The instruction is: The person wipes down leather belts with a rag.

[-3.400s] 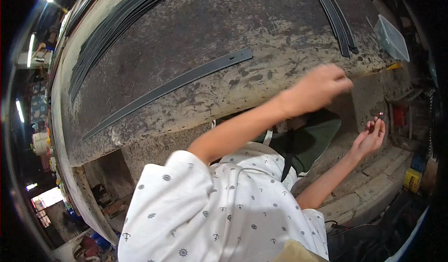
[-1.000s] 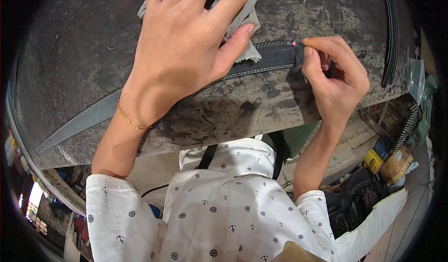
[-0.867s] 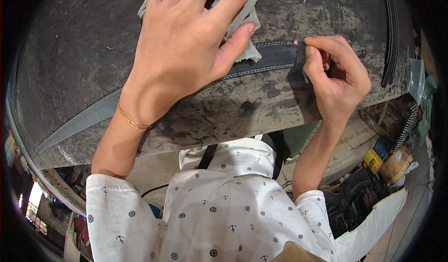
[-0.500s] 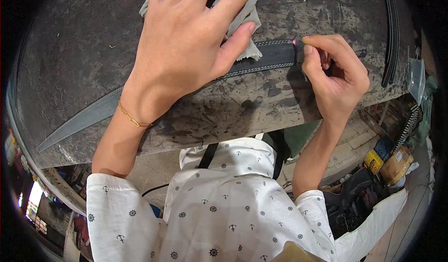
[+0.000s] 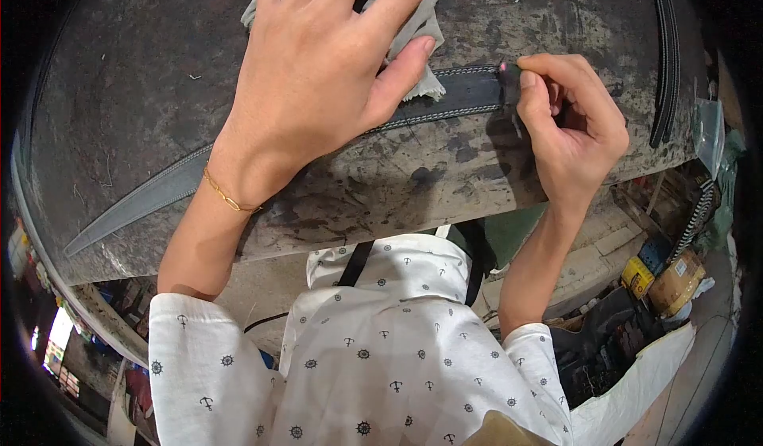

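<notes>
A dark leather strap [image 5: 469,91] with pale double stitching along both edges curves across the worn surface, tapering to a pointed tip at the left. My left hand [image 5: 310,65] spans the middle of it, fingers spread over a crumpled grey cloth [image 5: 425,37], which it presses against the leather. Its fingertips run past the top of the view. At the strap's right end, my right hand [image 5: 568,108] pinches a small dark flap [image 5: 509,84] between thumb and index finger, the other fingers curled in. A tiny pink spot shows by the fingertips.
The stained, rounded work surface [image 5: 381,196] curves down toward my body. Black stitched straps [image 5: 666,57] hang over its right side, near a clear plastic bag [image 5: 707,132]. Lower right, a yellow box [image 5: 636,277] and a roll of brown tape [image 5: 677,281] sit among clutter.
The dark flap at the strap's right end now stands up more visibly at my right fingertips, which have shifted very slightly right. My left hand and the cloth have hardly moved.
</notes>
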The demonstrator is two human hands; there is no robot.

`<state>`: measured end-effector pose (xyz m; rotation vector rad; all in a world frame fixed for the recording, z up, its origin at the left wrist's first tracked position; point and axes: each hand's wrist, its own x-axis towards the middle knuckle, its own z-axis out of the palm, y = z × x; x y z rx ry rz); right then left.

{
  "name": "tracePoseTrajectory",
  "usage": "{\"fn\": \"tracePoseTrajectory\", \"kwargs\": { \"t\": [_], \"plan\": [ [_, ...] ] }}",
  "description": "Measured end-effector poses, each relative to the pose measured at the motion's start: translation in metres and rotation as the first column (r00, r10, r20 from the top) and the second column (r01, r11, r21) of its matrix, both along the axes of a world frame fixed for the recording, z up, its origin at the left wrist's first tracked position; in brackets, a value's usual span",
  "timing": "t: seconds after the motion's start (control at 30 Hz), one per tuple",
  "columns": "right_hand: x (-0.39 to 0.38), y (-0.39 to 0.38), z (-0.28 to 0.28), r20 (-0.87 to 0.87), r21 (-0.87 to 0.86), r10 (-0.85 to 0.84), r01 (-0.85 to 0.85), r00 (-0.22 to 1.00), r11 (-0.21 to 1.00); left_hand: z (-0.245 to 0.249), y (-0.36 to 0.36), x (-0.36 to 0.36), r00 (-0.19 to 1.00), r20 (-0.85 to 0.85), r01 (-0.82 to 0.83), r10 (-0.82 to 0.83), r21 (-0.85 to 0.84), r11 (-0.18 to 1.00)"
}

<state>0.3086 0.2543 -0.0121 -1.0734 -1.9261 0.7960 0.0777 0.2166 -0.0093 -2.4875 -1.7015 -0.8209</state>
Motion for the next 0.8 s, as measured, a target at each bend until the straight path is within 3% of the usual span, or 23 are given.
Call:
{"fn": "tracePoseTrajectory", "kwargs": {
  "t": [0.1, 0.17, 0.27, 0.8],
  "plan": [
    [-0.002, 0.0, 0.0, 0.039, 0.046, 0.025, -0.027, 0.999, 0.999, -0.007, 0.002, -0.001, 1.0, -0.007, 0.001, -0.001, 0.014, 1.0],
    [-0.002, -0.001, 0.003, 0.068, 0.047, 0.028, -0.031, 0.997, 0.998, -0.019, 0.009, -0.004, 0.999, -0.052, 0.008, -0.002, 0.109, 0.994],
    [-0.001, 0.0, 0.001, 0.079, 0.054, 0.021, -0.026, 0.997, 0.998, -0.001, 0.0, 0.001, 1.0, 0.012, 0.012, -0.012, 0.006, 1.0],
    [-0.001, 0.0, 0.001, 0.09, 0.054, 0.029, -0.034, 0.996, 0.998, -0.001, -0.001, 0.002, 1.0, -0.002, -0.005, 0.005, 0.014, 1.0]
  ]
}}
